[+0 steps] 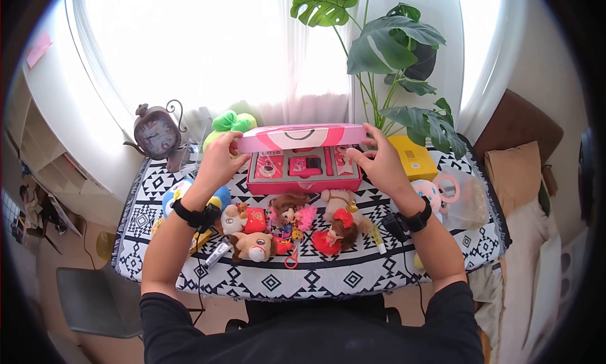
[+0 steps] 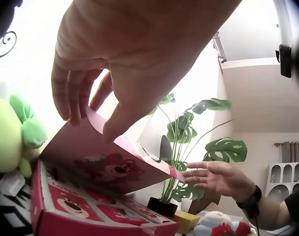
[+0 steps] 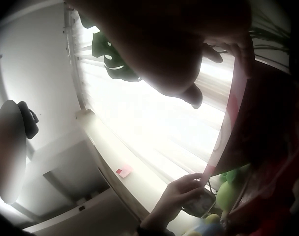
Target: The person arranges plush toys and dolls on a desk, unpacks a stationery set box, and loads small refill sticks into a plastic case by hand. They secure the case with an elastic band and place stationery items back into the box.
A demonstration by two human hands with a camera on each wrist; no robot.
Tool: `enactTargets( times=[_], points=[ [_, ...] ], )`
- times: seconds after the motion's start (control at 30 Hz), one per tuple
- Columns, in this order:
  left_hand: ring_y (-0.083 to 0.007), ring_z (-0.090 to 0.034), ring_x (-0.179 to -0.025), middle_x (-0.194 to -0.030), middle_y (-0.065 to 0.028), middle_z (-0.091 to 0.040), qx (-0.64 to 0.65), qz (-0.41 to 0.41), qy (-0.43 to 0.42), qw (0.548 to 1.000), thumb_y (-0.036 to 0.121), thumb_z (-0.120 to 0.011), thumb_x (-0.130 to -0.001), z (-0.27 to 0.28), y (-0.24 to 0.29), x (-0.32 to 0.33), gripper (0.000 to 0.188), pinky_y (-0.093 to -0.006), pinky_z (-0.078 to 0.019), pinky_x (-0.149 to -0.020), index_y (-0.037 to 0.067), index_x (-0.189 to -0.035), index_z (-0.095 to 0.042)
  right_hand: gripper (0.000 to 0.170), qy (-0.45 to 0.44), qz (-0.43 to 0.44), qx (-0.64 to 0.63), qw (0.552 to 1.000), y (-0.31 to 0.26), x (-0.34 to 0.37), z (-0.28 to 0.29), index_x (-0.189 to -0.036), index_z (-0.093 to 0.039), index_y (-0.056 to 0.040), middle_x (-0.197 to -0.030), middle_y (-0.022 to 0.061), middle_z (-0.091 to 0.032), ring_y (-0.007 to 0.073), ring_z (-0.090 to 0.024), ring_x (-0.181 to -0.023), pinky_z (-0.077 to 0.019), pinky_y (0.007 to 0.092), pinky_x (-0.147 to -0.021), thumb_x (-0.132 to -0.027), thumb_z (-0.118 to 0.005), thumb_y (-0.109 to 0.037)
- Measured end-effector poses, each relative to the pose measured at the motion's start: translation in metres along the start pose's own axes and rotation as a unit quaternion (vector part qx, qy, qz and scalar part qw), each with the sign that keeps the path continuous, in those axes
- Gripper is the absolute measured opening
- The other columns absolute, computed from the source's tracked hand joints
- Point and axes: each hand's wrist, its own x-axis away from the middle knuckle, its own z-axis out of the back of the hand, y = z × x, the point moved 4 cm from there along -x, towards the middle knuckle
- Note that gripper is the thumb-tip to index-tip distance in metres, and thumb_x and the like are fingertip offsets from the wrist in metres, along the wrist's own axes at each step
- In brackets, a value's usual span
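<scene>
A pink box (image 1: 303, 186) with a bear design stands on the patterned tablecloth. Its lid (image 1: 302, 137) is tilted up, and a printed bear shows on the inside in the left wrist view. Seated in a grey insert are a bear card (image 1: 269, 166) and a pink-and-black item (image 1: 305, 166). My left hand (image 1: 221, 160) pinches the lid's left corner between thumb and fingers. At the opposite corner, the extended fingers of my right hand (image 1: 386, 166) touch the lid's edge, the thumb standing apart from it.
In front of the box lie small plush toys (image 1: 254, 245), dolls (image 1: 338, 232) and tubes (image 1: 218, 254). Behind it sits a green plush (image 1: 232, 121), with a clock (image 1: 158, 133) at left. A yellow box (image 1: 411, 157) and a tall plant (image 1: 394, 42) stand at right.
</scene>
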Motion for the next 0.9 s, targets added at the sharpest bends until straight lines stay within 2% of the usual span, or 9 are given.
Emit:
enactTargets(
  times=[0.07, 0.1, 0.33, 0.37, 0.47, 0.53, 0.63, 0.73, 0.9],
  points=[
    [-0.032, -0.08, -0.09, -0.102, -0.019, -0.08, -0.02, -0.032, 0.05, 0.998, 0.017, -0.09, -0.099, 0.003, -0.003, -0.017, 0.038, -0.0441, -0.0646, -0.086, -0.003, -0.13, -0.083, 0.092, -0.014, -0.02, 0.0, 1.0, -0.008, -0.008, -0.002, -0.174, -0.049, 0.0079, -0.164, 0.0345, -0.064, 0.0322, -0.081, -0.127, -0.0673, 0.0421, -0.103, -0.104, -0.092, -0.036],
    [-0.0343, -0.081, -0.087, -0.1, -0.0202, -0.081, -0.021, -0.056, 0.083, 0.995, 0.016, -0.086, -0.103, 0.005, -0.004, -0.025, 0.028, -0.0449, -0.0638, -0.084, -0.003, -0.123, -0.086, 0.091, 0.02, 0.049, -0.008, 0.999, -0.003, -0.015, -0.007, -0.174, -0.049, 0.0088, -0.17, 0.0342, -0.059, 0.0341, -0.077, -0.137, -0.0665, 0.0421, -0.106, -0.105, -0.091, -0.033],
    [-0.032, -0.085, -0.095, -0.112, -0.0198, -0.084, 0.033, -0.024, 0.095, 0.995, 0.03, -0.094, -0.099, 0.016, 0.005, -0.065, 0.049, -0.0437, -0.0686, -0.093, -0.006, -0.131, -0.085, 0.084, 0.015, 0.189, 0.062, 0.98, -0.023, -0.008, -0.023, -0.173, -0.049, 0.0103, -0.184, 0.0322, -0.045, 0.0455, -0.054, -0.166, -0.0492, 0.0487, -0.133, -0.106, -0.087, -0.023],
    [-0.0347, -0.085, -0.11, -0.125, -0.0237, -0.083, 0.026, -0.023, 0.087, 0.996, 0.033, -0.098, -0.096, 0.015, 0.002, -0.069, 0.068, -0.0444, -0.0689, -0.101, -0.008, -0.145, -0.078, 0.084, 0.013, 0.185, 0.061, 0.981, -0.025, -0.006, -0.025, -0.173, -0.049, 0.0103, -0.184, 0.0322, -0.045, 0.0455, -0.054, -0.166, -0.0492, 0.0487, -0.133, -0.106, -0.087, -0.023],
    [-0.0315, -0.079, -0.132, -0.147, -0.0272, -0.076, -0.007, -0.088, 0.126, 0.988, 0.03, -0.097, -0.099, 0.009, 0.004, -0.08, 0.078, -0.0434, -0.0681, -0.109, -0.009, -0.159, -0.067, 0.082, 0.005, 0.211, 0.098, 0.973, -0.039, 0.0, -0.026, -0.173, -0.05, 0.0079, -0.185, 0.0303, -0.045, 0.0489, -0.049, -0.168, -0.0426, 0.0499, -0.137, -0.105, -0.087, -0.021],
    [-0.0423, -0.073, -0.144, -0.152, -0.034, -0.073, 0.012, -0.083, 0.11, 0.99, 0.032, -0.097, -0.096, 0.0, -0.016, -0.105, 0.096, -0.0481, -0.0642, -0.114, -0.009, -0.171, -0.052, 0.072, 0.001, 0.247, 0.128, 0.96, -0.042, 0.003, -0.03, -0.168, -0.058, 0.0051, -0.177, 0.0296, -0.055, 0.0495, -0.056, -0.162, -0.0477, 0.05, -0.133, -0.105, -0.085, -0.018],
    [-0.0533, -0.064, -0.155, -0.166, -0.0425, -0.062, 0.016, -0.107, 0.108, 0.988, 0.026, -0.091, -0.099, -0.014, -0.026, -0.135, 0.123, -0.0555, -0.0527, -0.129, -0.005, -0.187, -0.012, 0.056, -0.116, 0.234, 0.155, 0.953, -0.021, -0.001, -0.043, -0.156, -0.068, 0.0043, -0.164, 0.0271, -0.067, 0.0477, -0.067, -0.149, -0.0564, 0.0492, -0.123, -0.107, -0.084, -0.017],
    [-0.0547, -0.061, -0.156, -0.168, -0.0416, -0.06, -0.052, -0.117, 0.077, 0.989, 0.021, -0.089, -0.098, -0.031, -0.032, -0.162, 0.124, -0.054, -0.0522, -0.13, -0.005, -0.187, -0.007, 0.045, -0.222, 0.208, 0.196, 0.932, 0.005, 0.002, -0.054, -0.145, -0.074, 0.0047, -0.15, 0.026, -0.074, 0.0482, -0.071, -0.139, -0.0586, 0.0505, -0.119, -0.105, -0.083, -0.015],
    [-0.0481, -0.05, -0.168, -0.19, -0.0307, -0.037, -0.208, -0.127, -0.047, 0.969, 0.019, -0.087, -0.093, -0.069, -0.064, -0.191, 0.113, -0.0505, -0.0483, -0.135, 0.002, -0.188, -0.027, 0.045, -0.296, 0.198, 0.246, 0.901, 0.029, 0.008, -0.063, -0.144, -0.073, 0.0039, -0.15, 0.0254, -0.074, 0.0465, -0.072, -0.136, -0.0601, 0.0511, -0.117, -0.105, -0.083, -0.015]
  ],
)
